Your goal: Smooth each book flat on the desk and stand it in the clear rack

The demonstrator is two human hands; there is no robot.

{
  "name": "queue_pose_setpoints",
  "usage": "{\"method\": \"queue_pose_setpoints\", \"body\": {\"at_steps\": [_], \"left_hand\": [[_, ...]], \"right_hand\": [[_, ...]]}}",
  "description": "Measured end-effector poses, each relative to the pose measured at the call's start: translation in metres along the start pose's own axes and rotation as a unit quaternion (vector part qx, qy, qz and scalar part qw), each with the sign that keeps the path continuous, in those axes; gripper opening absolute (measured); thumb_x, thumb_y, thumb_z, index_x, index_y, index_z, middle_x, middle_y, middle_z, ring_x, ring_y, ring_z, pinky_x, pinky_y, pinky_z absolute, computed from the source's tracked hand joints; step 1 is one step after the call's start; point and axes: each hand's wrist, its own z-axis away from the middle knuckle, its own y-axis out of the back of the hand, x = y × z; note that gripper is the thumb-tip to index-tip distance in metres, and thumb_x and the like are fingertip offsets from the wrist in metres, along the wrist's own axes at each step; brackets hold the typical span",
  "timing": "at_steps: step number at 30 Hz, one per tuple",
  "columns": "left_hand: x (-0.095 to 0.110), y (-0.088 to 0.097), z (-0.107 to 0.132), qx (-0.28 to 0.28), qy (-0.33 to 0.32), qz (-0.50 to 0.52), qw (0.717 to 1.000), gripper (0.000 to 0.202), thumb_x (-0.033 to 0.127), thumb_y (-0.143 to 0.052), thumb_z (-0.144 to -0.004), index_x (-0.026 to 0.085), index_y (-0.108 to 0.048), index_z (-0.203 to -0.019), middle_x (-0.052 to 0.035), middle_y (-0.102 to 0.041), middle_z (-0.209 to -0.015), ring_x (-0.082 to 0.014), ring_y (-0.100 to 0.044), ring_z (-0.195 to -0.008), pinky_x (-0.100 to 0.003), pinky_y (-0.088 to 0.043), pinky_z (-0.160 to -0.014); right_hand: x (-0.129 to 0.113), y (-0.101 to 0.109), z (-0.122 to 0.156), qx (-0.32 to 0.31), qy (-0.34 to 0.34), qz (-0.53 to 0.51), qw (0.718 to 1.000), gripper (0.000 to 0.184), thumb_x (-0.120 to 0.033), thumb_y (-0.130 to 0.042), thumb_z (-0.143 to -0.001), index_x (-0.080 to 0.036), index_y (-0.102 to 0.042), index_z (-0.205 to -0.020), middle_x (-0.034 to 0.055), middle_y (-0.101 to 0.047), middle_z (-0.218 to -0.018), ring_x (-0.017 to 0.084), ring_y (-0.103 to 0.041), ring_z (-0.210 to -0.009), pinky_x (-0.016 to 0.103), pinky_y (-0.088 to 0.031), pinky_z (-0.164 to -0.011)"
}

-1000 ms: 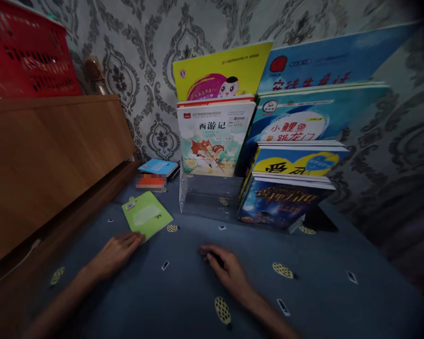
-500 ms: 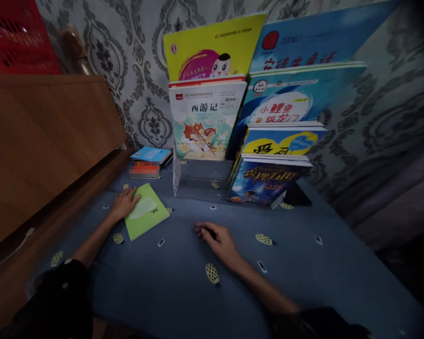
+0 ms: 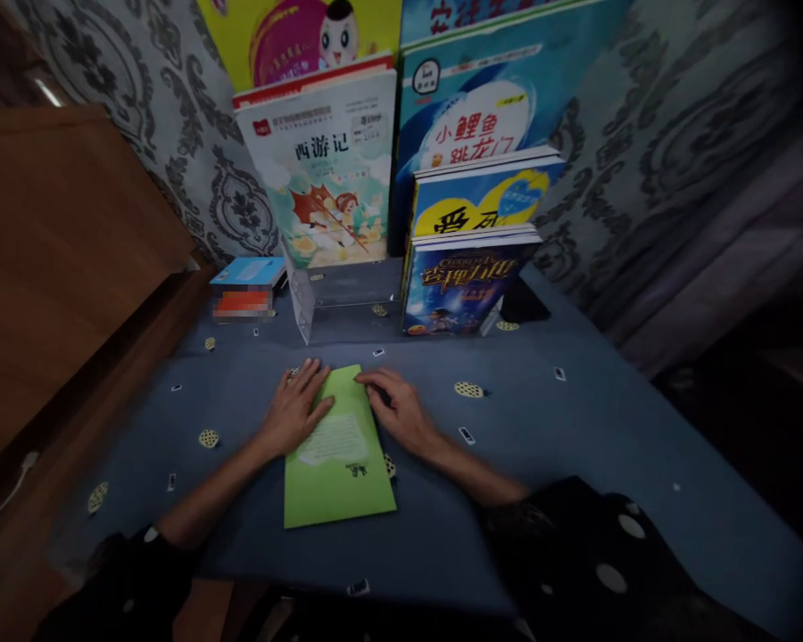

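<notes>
A thin light-green book (image 3: 338,486) lies flat on the blue patterned cloth in front of me, a pale text patch and small dark print on its cover. My left hand (image 3: 294,410) rests flat across its upper left edge, fingers spread and thumb on the cover. At the upper right corner, my right hand (image 3: 401,415) has its fingers bent together on the book's edge; part of the grip is hidden. Beyond the hands, a clear stand (image 3: 348,312) holds upright books, among them a white-covered book (image 3: 327,178) and a dark blue book (image 3: 459,281).
Two or so small books, the upper one a blue book (image 3: 247,270), lie stacked at the back left. A wooden cabinet (image 3: 67,250) borders the left side. Behind the stand rises the patterned wall (image 3: 241,205). A black object (image 3: 525,301) sits right of the stand.
The green book has moved from the left to the middle and turned, with my left hand on it. My right hand now meets its corner. The view has come closer and shifted.
</notes>
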Motion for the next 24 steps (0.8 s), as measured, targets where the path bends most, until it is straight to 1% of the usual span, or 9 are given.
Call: {"method": "queue_pose_setpoints", "body": {"at_steps": [2, 5, 9, 13, 15, 17, 20, 22, 24], "left_hand": [[0.025, -0.006, -0.014, -0.001, -0.015, 0.012, 1.000, 0.054, 0.045, -0.036, -0.103, 0.023, -0.041, -0.151, -0.0109, -0.037, -0.160, -0.0247, -0.028, -0.151, -0.052, -0.023, -0.122], [0.055, -0.015, -0.036, 0.004, -0.026, 0.040, 0.999, 0.052, 0.035, -0.040, -0.101, 0.021, -0.041, -0.151, -0.0122, -0.036, -0.160, -0.0254, -0.028, -0.151, -0.055, -0.023, -0.121], [0.080, -0.028, -0.060, 0.019, -0.022, 0.083, 0.996, 0.055, 0.024, -0.041, -0.096, 0.018, -0.040, -0.151, -0.0143, -0.039, -0.159, -0.0274, -0.029, -0.151, -0.058, -0.023, -0.121], [0.085, -0.039, -0.072, 0.052, -0.035, 0.148, 0.987, 0.053, 0.017, -0.036, -0.095, 0.014, -0.043, -0.147, -0.0162, -0.046, -0.154, -0.0260, -0.033, -0.149, -0.056, -0.023, -0.122], [0.083, -0.041, -0.072, 0.071, -0.031, 0.182, 0.980, 0.052, 0.016, -0.032, -0.096, 0.012, -0.042, -0.147, -0.0173, -0.047, -0.153, -0.0245, -0.036, -0.148, -0.052, -0.027, -0.122], [0.081, -0.042, -0.071, 0.083, -0.022, 0.201, 0.976, 0.051, 0.018, -0.029, -0.098, 0.013, -0.039, -0.147, -0.0174, -0.048, -0.152, -0.0237, -0.039, -0.146, -0.050, -0.030, -0.121], [0.081, -0.040, -0.069, 0.078, -0.024, 0.188, 0.979, 0.050, 0.020, -0.028, -0.099, 0.013, -0.039, -0.147, -0.0171, -0.050, -0.151, -0.0242, -0.040, -0.146, -0.050, -0.030, -0.121], [0.082, -0.038, -0.068, 0.071, -0.028, 0.170, 0.982, 0.050, 0.020, -0.028, -0.099, 0.012, -0.038, -0.147, -0.0174, -0.050, -0.150, -0.0246, -0.038, -0.147, -0.051, -0.029, -0.122], [0.084, -0.037, -0.067, 0.071, -0.031, 0.160, 0.984, 0.050, 0.019, -0.028, -0.099, 0.012, -0.037, -0.148, -0.0172, -0.050, -0.150, -0.0245, -0.037, -0.147, -0.052, -0.028, -0.122]], "right_hand": [[-0.001, 0.004, 0.001, -0.019, 0.026, 0.020, 0.999, 0.030, -0.010, -0.046, -0.091, -0.020, -0.069, -0.107, 0.0097, -0.071, -0.103, 0.023, -0.064, -0.101, 0.041, -0.053, -0.093], [-0.002, 0.013, 0.003, -0.051, 0.042, 0.055, 0.996, 0.033, -0.009, -0.046, -0.090, -0.020, -0.067, -0.115, 0.0114, -0.068, -0.111, 0.025, -0.061, -0.109, 0.044, -0.051, -0.098], [0.002, 0.030, 0.008, -0.066, 0.026, 0.103, 0.992, 0.041, -0.014, -0.044, -0.094, -0.022, -0.058, -0.131, 0.0138, -0.062, -0.123, 0.027, -0.056, -0.119, 0.047, -0.049, -0.104], [0.010, 0.043, 0.011, -0.094, -0.002, 0.137, 0.986, 0.049, -0.021, -0.038, -0.099, -0.023, -0.041, -0.148, 0.0146, -0.057, -0.134, 0.028, -0.053, -0.127, 0.050, -0.048, -0.107], [0.014, 0.043, 0.011, -0.112, -0.014, 0.156, 0.981, 0.052, -0.025, -0.036, -0.101, -0.020, -0.035, -0.152, 0.0165, -0.054, -0.142, 0.029, -0.049, -0.134, 0.052, -0.046, -0.110], [0.017, 0.041, 0.011, -0.137, -0.019, 0.181, 0.974, 0.054, -0.027, -0.038, -0.100, -0.013, -0.034, -0.152, 0.0202, -0.049, -0.149, 0.031, -0.043, -0.142, 0.054, -0.041, -0.114], [0.021, 0.038, 0.011, -0.173, -0.019, 0.222, 0.959, 0.056, -0.029, -0.042, -0.099, -0.004, -0.037, -0.149, 0.0249, -0.042, -0.154, 0.033, -0.033, -0.148, 0.056, -0.033, -0.120], [0.024, 0.041, 0.012, -0.177, -0.026, 0.246, 0.953, 0.058, -0.031, -0.045, -0.099, -0.003, -0.038, -0.149, 0.0254, -0.040, -0.156, 0.033, -0.030, -0.150, 0.056, -0.030, -0.121], [0.029, 0.050, 0.016, -0.164, -0.038, 0.262, 0.950, 0.059, -0.033, -0.045, -0.099, -0.004, -0.038, -0.150, 0.0251, -0.040, -0.156, 0.033, -0.030, -0.150, 0.056, -0.029, -0.122]]}}
